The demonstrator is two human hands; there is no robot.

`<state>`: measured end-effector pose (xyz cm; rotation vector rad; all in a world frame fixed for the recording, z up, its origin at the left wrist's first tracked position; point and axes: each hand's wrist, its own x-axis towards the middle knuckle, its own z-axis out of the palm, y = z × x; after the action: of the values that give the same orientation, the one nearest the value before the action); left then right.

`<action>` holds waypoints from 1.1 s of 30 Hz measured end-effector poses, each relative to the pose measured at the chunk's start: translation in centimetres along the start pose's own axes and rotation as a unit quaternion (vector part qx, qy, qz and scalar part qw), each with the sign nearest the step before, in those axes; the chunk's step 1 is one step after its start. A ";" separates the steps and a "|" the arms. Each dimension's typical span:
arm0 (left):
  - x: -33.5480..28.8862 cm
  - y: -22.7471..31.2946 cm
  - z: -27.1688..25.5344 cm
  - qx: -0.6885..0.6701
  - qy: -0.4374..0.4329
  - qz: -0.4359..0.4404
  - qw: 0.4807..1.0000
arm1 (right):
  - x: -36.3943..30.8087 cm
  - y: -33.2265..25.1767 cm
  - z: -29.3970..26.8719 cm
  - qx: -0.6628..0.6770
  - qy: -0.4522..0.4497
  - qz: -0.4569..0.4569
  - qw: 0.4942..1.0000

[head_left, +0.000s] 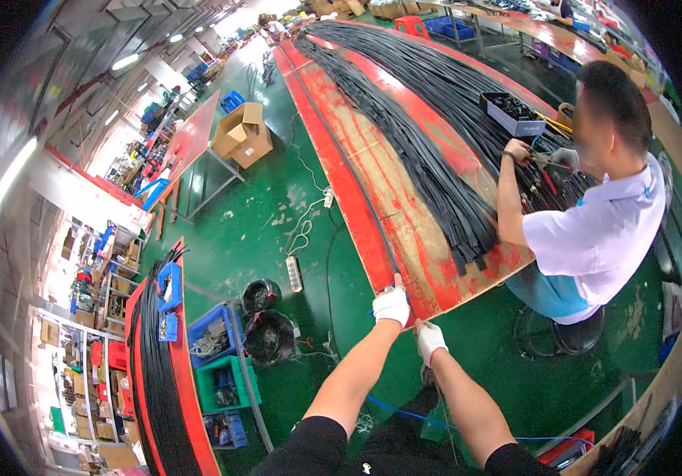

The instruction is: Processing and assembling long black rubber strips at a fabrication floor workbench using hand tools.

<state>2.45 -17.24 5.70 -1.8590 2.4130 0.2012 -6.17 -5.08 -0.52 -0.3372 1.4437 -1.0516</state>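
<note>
Both gloved hands, left hand (392,305) and right hand (430,339), are pinching closed on a thin blue cable (384,252) at the long red table's (372,170) near end, with black cable bundles (428,163) lying laid out already.

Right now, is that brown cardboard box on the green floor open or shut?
Open: the cardboard box has its top flaps lifted and spread apart. Its contents cannot be made out.

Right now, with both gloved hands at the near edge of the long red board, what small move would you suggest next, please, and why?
Probably draw the thin blue cable gently toward you: the left hand and right hand appear to pinch it at the edge of the long red board, and it trails loosely behind.
</note>
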 end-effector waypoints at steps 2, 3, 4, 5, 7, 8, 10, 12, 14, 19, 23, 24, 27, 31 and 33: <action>0.0 0.3 -0.2 -0.002 0.001 -0.006 1.000 | -2.4 1.1 -0.7 -0.006 0.024 -0.032 0.999; 0.1 0.8 -0.4 0.008 0.006 -0.002 1.000 | -3.7 2.6 -1.9 -0.017 0.031 -0.040 0.999; 0.2 0.7 -0.3 0.018 0.014 -0.004 1.000 | -5.2 3.3 -2.6 -0.031 0.033 -0.050 0.998; 0.3 0.8 -0.2 0.032 0.021 -0.001 0.999 | -7.2 4.2 -3.8 -0.015 0.023 -0.010 1.000; 0.1 1.2 -0.5 0.022 0.001 -0.016 1.000 | -11.7 7.3 -6.6 -0.038 0.038 -0.030 0.998; -0.1 1.5 -0.5 0.020 -0.007 -0.019 1.000 | -14.3 9.5 -8.0 -0.049 0.047 -0.041 0.997; -0.2 0.2 0.7 0.036 0.002 -0.020 0.999 | -20.0 14.6 -12.4 -0.075 0.022 -0.019 0.997; -0.2 0.8 1.5 0.035 -0.007 -0.016 0.999 | -27.8 19.2 -18.3 -0.196 0.064 -0.002 0.978; -0.3 3.0 0.8 0.022 -0.030 -0.008 0.999 | -35.5 27.2 -25.0 -0.283 0.119 -0.011 0.952; -2.0 2.8 1.4 -0.015 -0.034 0.012 0.999 | -43.3 29.8 -30.1 -0.185 0.191 0.133 0.955; -2.8 1.3 1.3 -0.032 -0.049 0.002 0.998 | -23.6 15.0 -20.5 -0.131 -0.003 0.036 0.991; -3.2 0.1 1.3 -0.036 -0.053 -0.008 0.998 | -18.7 9.1 -15.3 -0.050 -0.047 0.056 0.996; -2.1 2.6 1.2 -0.031 -0.022 0.031 0.999 | -3.0 3.4 -7.4 -0.009 -0.020 -0.096 0.995; -1.2 4.4 1.0 -0.018 0.010 0.049 0.999 | 1.5 1.0 -3.7 -0.038 0.058 -0.102 0.992; -1.7 1.6 1.0 -0.007 0.006 0.003 1.000 | -3.1 2.5 -2.1 -0.063 0.051 -0.089 0.993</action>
<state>1.34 -15.06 5.06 -1.8638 2.4311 0.2098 -6.48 -0.55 -0.78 -0.5165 1.5977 -1.1357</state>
